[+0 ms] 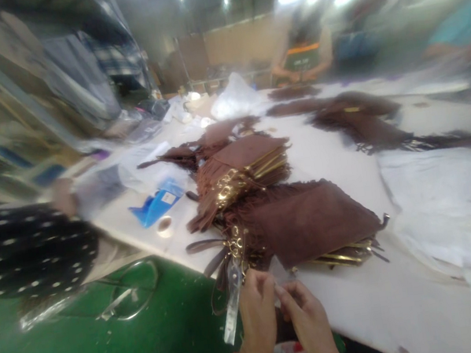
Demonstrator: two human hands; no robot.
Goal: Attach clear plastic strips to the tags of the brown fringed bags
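Observation:
My left hand (257, 300) and my right hand (302, 307) are close together at the table's front edge, fingers pinched. Between their fingertips is a small pale translucent piece (278, 270), perhaps thin plastic; its lower part is hidden by the fingers. Just beyond my hands lies a stack of dark brown fringed pouches (311, 218) with gold zippers. Gold rings and brown straps (237, 245) gather at its left side. A clear strip (232, 305) hangs over the edge, left of my left hand. Another brown pouch stack (243, 166) lies behind.
White table (367, 304) holds a blue packet (155, 202), a tape roll (165, 226), white sheets (450, 210) and more brown pouches (353, 113) at back right. A polka-dot sleeve (26, 249) of another person is at left. A person (302, 62) is across the table.

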